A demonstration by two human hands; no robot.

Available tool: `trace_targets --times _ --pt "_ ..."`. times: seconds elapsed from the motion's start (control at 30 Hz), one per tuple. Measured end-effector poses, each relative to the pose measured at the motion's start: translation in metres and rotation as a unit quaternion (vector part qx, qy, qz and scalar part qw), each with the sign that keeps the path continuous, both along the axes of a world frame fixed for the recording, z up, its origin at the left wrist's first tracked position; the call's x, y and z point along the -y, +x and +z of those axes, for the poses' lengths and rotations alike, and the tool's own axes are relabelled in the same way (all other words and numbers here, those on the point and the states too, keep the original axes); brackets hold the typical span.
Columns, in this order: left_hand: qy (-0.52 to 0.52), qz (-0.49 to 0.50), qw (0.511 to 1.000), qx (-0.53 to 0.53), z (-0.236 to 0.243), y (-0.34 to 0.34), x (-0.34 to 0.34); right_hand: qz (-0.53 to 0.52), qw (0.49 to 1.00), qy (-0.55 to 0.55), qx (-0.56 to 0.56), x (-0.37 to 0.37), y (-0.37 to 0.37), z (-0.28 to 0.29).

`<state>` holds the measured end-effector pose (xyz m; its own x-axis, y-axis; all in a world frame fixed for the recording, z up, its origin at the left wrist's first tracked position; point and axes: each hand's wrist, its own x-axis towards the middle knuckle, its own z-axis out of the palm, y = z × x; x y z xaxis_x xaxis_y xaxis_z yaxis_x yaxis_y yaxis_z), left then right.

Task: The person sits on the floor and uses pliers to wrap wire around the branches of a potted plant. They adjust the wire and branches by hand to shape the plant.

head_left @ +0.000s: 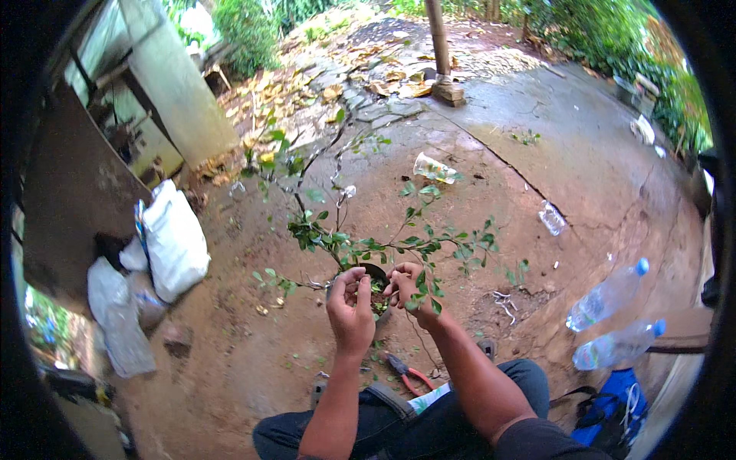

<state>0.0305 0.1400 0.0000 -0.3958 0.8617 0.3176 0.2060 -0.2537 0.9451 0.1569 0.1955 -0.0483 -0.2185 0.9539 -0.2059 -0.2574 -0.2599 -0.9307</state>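
A small leafy tree (pixel 331 239) with thin, bare-looking branches grows from a dark round pot (pixel 375 271) between my knees. My left hand (pixel 353 308) is at the pot's left side, its fingers curved and the thumb apart from them; nothing shows clearly in it. Across the pot, my right hand (pixel 408 290) is closed in a pinch, partly covered by leaves. A thin wire (pixel 424 340) trails down from it toward the ground. Pliers (pixel 411 373) with red-orange handles lie just in front of my legs.
Two clear bottles with blue caps (pixel 608 295) are at the right, above a blue bag (pixel 616 410). A white sack (pixel 175 241) stands at the left. A plastic cup (pixel 435 168) and a crushed bottle (pixel 551 218) lie farther off, near a post (pixel 438 42).
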Motion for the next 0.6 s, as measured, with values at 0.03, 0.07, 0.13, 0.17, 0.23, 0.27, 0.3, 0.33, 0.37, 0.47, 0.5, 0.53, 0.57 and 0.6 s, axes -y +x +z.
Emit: trace_targets --times 0.03,0.07,0.13,0.17,0.23,0.27,0.3,0.33,0.37,0.47,0.5,0.53,0.57,0.6 --pt "-0.013 0.011 1.000 0.005 0.003 0.003 -0.006 -0.015 0.999 0.014 -0.040 0.001 0.002 -0.002" --pt "-0.013 0.022 1.000 0.015 0.007 0.004 -0.014 -0.009 0.997 0.019 -0.069 0.001 0.004 -0.004" --pt "-0.004 0.048 0.998 0.046 0.011 0.005 -0.028 0.010 0.997 0.012 -0.078 -0.002 0.005 -0.008" --pt "-0.036 0.051 0.995 0.078 0.013 0.001 -0.034 0.015 0.997 0.009 -0.078 -0.002 0.004 -0.010" --pt "-0.113 0.057 0.978 0.165 0.016 -0.010 -0.043 0.029 0.998 0.018 -0.060 -0.004 -0.002 -0.015" --pt "-0.129 0.066 0.979 0.146 0.015 -0.014 -0.045 0.031 0.998 0.026 -0.055 -0.004 -0.006 -0.017" --pt "-0.104 0.071 0.986 0.106 0.013 -0.017 -0.047 0.027 0.997 0.053 -0.049 -0.005 -0.009 -0.018" --pt "-0.075 0.079 0.991 0.072 0.010 -0.020 -0.049 0.028 0.995 0.082 -0.045 -0.005 -0.013 -0.019" --pt "-0.063 0.089 0.993 0.042 0.006 -0.022 -0.051 0.022 0.996 0.086 -0.020 -0.006 -0.014 -0.019" --pt "-0.079 0.037 0.993 -0.073 -0.001 -0.036 -0.053 0.028 0.992 0.117 0.029 -0.004 -0.018 -0.011" --pt "-0.089 0.021 0.991 -0.098 -0.004 -0.040 -0.053 0.030 0.992 0.107 0.055 -0.003 -0.020 -0.006" --pt "-0.080 0.014 0.991 -0.105 -0.007 -0.042 -0.055 0.035 0.996 0.041 0.069 0.000 -0.021 -0.002" --pt "-0.071 0.006 0.991 -0.114 -0.010 -0.045 -0.055 0.035 0.995 0.055 0.079 0.000 -0.020 0.002" --pt "-0.073 0.002 0.990 -0.120 -0.012 -0.047 -0.056 0.039 0.993 0.074 0.083 0.000 -0.020 0.005"
